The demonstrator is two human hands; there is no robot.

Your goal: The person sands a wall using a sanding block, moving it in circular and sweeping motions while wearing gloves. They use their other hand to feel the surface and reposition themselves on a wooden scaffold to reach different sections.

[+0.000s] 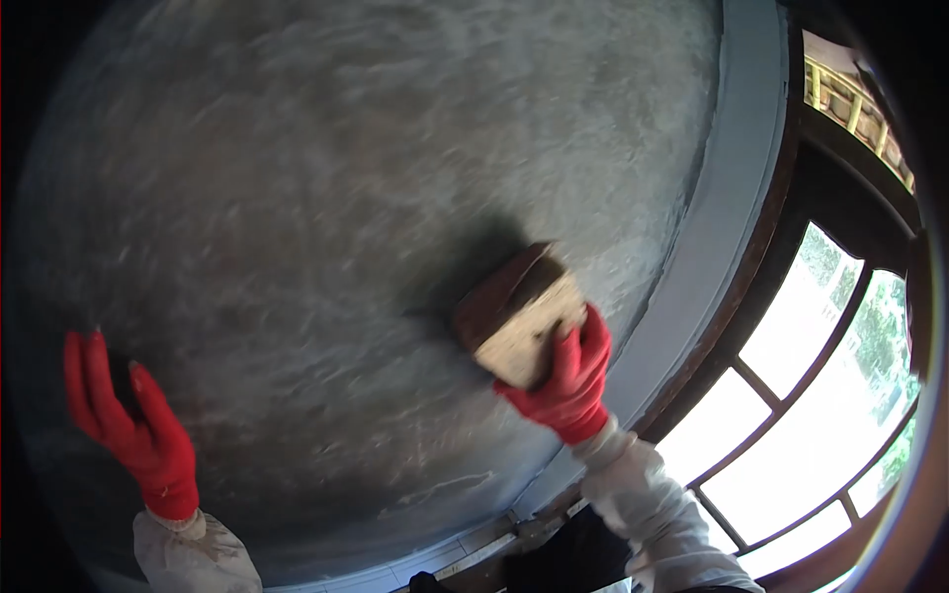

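Observation:
Against a grey plastered wall (326, 178), my right hand (571, 387) in a red glove grips a sanding block (531, 326). The block is pale and wood-like, with dark brown sandpaper wrapped over the side that faces the wall. My fingers and thumb clasp its near side, and a shadow falls on the wall just beyond it. At the lower left, my left hand (138, 435), also in a red glove, is raised close by the wall with its fingers apart and nothing in them.
A grey painted border strip (727, 188) edges the wall on the right. Beyond it stands a dark wooden frame with bright glass panes (806, 415). Pale floor tiles (395, 571) run along the wall's foot, and dark objects lie at the bottom middle.

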